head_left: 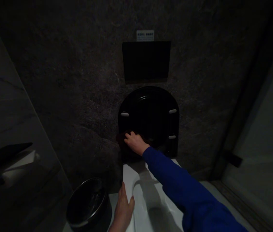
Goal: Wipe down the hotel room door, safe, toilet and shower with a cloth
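A white toilet bowl (pixel 129 174) stands below, its black seat (pixel 148 120) raised against the wall. My right hand (pixel 136 142), at the end of a blue sleeve, presses a dark reddish cloth (pixel 121 138) to the lower left of the raised seat. The hand hides part of the cloth, and the dim light blurs its outline. On the left side of the bowl's rim rests my left hand (pixel 124 207), thumb apart from the stretched fingers, with nothing in it.
A round black trash bin (pixel 89 206) stands left of the bowl. Above the seat is a black wall panel (pixel 146 61) with a small label (pixel 145 35). A dark paper holder (pixel 8 154) juts from the left wall. At right is a glass door (pixel 259 145).
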`<state>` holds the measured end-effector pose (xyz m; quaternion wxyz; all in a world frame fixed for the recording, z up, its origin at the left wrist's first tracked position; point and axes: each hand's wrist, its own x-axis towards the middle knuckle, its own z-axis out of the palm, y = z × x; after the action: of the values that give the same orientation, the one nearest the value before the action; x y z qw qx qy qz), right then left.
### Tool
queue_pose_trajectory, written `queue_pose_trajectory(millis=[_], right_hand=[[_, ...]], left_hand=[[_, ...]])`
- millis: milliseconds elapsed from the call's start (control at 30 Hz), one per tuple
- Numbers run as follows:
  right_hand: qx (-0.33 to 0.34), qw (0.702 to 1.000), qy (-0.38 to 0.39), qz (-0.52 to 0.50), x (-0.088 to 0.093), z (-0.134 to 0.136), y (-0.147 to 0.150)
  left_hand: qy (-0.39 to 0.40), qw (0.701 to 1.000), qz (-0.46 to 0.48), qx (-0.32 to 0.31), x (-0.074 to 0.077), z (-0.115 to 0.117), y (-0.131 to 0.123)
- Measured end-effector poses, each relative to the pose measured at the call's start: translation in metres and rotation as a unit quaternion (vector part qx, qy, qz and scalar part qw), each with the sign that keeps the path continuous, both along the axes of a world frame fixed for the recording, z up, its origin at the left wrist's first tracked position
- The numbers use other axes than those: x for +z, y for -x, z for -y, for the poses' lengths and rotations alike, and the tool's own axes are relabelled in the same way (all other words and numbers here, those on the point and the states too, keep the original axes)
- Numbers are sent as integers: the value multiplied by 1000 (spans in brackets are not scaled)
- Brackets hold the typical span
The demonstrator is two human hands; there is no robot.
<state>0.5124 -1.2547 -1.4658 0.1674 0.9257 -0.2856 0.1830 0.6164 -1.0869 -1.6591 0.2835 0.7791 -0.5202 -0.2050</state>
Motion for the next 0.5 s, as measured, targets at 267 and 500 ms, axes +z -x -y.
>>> queue_pose_trajectory(millis=[267,500], right_hand=[[-112,978,73,158,139,45,61],[-285,887,-61,358,64,99,169]], left_hand=[[-23,999,33,-5,4,0,-1],[4,1000,6,-12,5,2,-2]])
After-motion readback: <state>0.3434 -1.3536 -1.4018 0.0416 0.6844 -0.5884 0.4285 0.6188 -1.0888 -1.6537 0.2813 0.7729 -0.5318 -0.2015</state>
